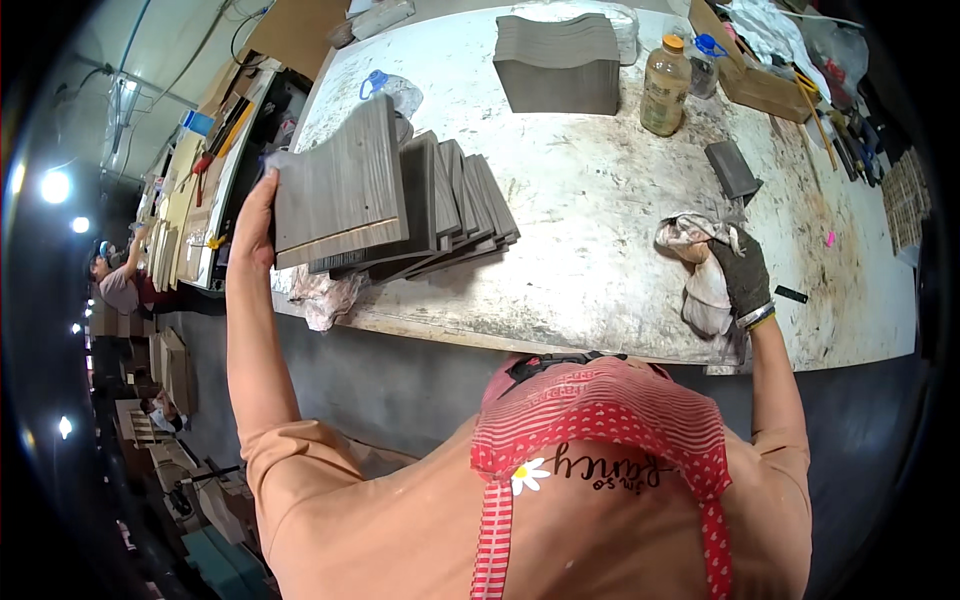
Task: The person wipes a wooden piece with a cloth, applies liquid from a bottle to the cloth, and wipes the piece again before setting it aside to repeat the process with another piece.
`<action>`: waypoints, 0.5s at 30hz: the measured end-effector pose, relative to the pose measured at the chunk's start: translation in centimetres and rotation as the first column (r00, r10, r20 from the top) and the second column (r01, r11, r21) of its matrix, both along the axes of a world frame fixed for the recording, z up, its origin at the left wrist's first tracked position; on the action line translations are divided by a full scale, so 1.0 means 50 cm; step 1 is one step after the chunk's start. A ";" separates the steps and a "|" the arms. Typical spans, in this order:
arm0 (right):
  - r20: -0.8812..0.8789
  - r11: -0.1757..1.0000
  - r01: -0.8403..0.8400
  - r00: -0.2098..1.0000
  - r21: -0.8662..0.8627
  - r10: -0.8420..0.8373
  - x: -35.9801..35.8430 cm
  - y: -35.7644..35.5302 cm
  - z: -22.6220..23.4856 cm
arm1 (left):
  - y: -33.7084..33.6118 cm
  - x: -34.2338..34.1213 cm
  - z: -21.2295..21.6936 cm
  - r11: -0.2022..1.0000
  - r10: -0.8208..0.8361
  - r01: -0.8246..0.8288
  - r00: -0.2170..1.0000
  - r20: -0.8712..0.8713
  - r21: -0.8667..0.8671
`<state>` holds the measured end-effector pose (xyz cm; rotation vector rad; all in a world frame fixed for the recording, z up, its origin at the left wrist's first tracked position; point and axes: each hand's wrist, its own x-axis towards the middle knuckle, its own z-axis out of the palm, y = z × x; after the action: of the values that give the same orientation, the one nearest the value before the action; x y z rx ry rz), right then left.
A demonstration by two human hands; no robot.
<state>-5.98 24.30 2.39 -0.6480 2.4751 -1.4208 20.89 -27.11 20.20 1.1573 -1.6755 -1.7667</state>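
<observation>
My bare left hand (256, 222) grips the left edge of a grey wood-grain board (338, 185) with a curved upper edge, tilted up off the table. Just right of it, several like boards (478, 200) lean in a fanned row on the table. In a dark glove, my right hand (743, 275) is closed on a stained whitish rag (707, 290) near the table's front edge at the right. The fingertips of my left hand are partly hidden by the board. A small dark grey block (733, 170) lies beyond my right hand.
The stained white table (590, 240) bears a stack of curved grey boards (557, 70) at the back. Beside it stand an orange-capped bottle (664, 90) and a blue-capped bottle (705, 68). A crumpled cloth (325, 298) lies at the front left edge. Another person (120, 285) is far left.
</observation>
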 end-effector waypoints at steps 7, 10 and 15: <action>-0.028 0.999 0.025 0.999 -0.035 -0.026 0.012 -0.004 -0.021 | -0.083 0.001 -0.098 0.738 -0.006 0.359 0.850 0.527 -0.571; 0.077 0.994 0.046 0.996 -0.096 -0.039 0.025 0.002 -0.004 | -0.061 -0.014 -0.076 0.171 0.285 0.623 0.711 0.643 -0.764; 0.068 0.978 0.170 0.984 -0.125 -0.163 0.028 0.000 -0.028 | 0.133 -0.271 0.050 0.738 -0.391 0.339 0.920 0.039 -0.583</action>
<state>-4.58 24.29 1.01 -0.4241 2.4570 -1.6483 7.33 -20.47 22.71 0.4850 -2.2826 -1.2957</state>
